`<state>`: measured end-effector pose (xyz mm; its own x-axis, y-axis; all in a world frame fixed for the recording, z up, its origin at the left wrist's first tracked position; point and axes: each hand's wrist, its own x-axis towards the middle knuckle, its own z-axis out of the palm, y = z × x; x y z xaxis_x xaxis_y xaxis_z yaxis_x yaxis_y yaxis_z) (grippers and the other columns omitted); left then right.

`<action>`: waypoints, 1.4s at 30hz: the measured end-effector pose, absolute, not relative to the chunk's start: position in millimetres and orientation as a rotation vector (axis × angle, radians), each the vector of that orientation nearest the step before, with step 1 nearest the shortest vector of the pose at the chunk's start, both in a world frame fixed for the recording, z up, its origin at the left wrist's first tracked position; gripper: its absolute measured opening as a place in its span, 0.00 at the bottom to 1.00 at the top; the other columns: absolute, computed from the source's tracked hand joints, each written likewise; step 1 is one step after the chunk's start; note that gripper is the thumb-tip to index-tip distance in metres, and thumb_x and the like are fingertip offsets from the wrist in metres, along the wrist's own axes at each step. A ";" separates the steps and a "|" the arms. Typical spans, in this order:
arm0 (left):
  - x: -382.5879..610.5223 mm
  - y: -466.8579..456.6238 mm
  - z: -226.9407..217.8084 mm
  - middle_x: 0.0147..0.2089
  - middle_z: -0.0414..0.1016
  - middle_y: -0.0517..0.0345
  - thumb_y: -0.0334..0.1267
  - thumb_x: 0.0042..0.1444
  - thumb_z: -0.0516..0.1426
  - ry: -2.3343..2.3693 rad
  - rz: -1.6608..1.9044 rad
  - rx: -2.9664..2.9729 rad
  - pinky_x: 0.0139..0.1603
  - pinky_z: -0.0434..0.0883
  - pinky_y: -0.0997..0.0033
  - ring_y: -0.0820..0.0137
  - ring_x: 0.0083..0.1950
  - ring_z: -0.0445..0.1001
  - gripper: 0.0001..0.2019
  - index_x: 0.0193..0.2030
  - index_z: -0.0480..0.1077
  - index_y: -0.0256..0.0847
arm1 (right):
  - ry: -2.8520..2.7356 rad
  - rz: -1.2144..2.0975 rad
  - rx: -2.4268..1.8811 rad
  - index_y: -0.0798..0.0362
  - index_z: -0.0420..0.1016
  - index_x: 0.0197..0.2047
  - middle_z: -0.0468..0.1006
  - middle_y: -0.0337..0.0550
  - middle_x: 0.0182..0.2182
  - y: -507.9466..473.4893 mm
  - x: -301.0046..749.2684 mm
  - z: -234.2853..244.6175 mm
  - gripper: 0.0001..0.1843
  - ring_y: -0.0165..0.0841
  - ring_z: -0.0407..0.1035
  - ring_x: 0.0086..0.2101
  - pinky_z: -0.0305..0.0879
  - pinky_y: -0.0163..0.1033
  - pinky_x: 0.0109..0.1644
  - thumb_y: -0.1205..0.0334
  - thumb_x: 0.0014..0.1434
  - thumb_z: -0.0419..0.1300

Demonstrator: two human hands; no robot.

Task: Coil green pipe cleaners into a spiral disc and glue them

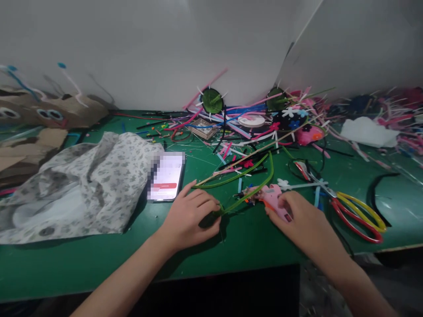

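Note:
My left hand (193,215) rests on the green table (99,259), fingers curled down over a dark green piece at the end of a bent green stem (254,187). My right hand (299,215) lies a little to the right, fingers closed around a pink glue gun (272,198) that points left toward the stem. A phone (167,176) with a lit screen lies just beyond my left hand.
A grey patterned cloth (82,185) covers the left side. Scissors with red and yellow handles (358,213) lie right of my right hand. A heap of coloured sticks, felt flowers and green discs (251,119) fills the back. Cardboard pieces (39,119) sit far left.

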<state>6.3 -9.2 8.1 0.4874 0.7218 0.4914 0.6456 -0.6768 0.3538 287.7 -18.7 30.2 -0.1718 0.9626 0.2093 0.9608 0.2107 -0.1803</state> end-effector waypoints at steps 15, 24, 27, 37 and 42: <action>8.1 -8.3 9.4 0.38 0.80 0.62 0.36 0.53 0.59 1.185 0.977 2.601 0.63 0.57 0.50 0.68 0.40 0.77 0.03 0.35 0.70 0.44 | -2.069 -0.520 -1.895 0.51 0.65 0.31 0.72 0.46 0.30 -16.1 291.1 21.6 0.06 0.41 0.66 0.31 0.56 0.40 0.28 0.58 0.56 0.56; 5.7 -9.0 9.4 0.39 0.80 0.62 0.37 0.52 0.59 1.171 0.952 2.601 0.63 0.56 0.50 0.68 0.40 0.77 0.03 0.35 0.70 0.44 | -2.095 -0.101 -1.493 0.52 0.75 0.47 0.79 0.43 0.32 -20.6 242.9 21.4 0.13 0.35 0.71 0.33 0.61 0.39 0.37 0.64 0.63 0.52; 5.6 -8.9 9.7 0.39 0.80 0.61 0.37 0.53 0.59 1.179 0.940 2.599 0.63 0.56 0.50 0.68 0.40 0.77 0.03 0.35 0.71 0.43 | -2.322 -0.167 -1.507 0.51 0.75 0.49 0.80 0.42 0.34 -7.7 240.0 25.0 0.14 0.35 0.72 0.33 0.59 0.38 0.31 0.66 0.62 0.53; 5.9 -10.4 8.7 0.39 0.79 0.60 0.39 0.54 0.57 1.202 0.887 2.594 0.64 0.55 0.49 0.67 0.41 0.76 0.04 0.36 0.71 0.44 | -2.237 -0.232 -1.366 0.52 0.77 0.41 0.82 0.43 0.36 -6.8 245.4 29.4 0.12 0.35 0.76 0.34 0.65 0.38 0.34 0.66 0.63 0.52; 5.0 -11.5 9.0 0.39 0.79 0.60 0.39 0.54 0.57 1.209 0.881 2.591 0.64 0.54 0.49 0.67 0.42 0.76 0.04 0.36 0.71 0.44 | -1.734 0.166 -1.511 0.50 0.79 0.43 0.83 0.43 0.34 5.2 249.5 39.7 0.13 0.37 0.77 0.33 0.72 0.40 0.37 0.57 0.61 0.56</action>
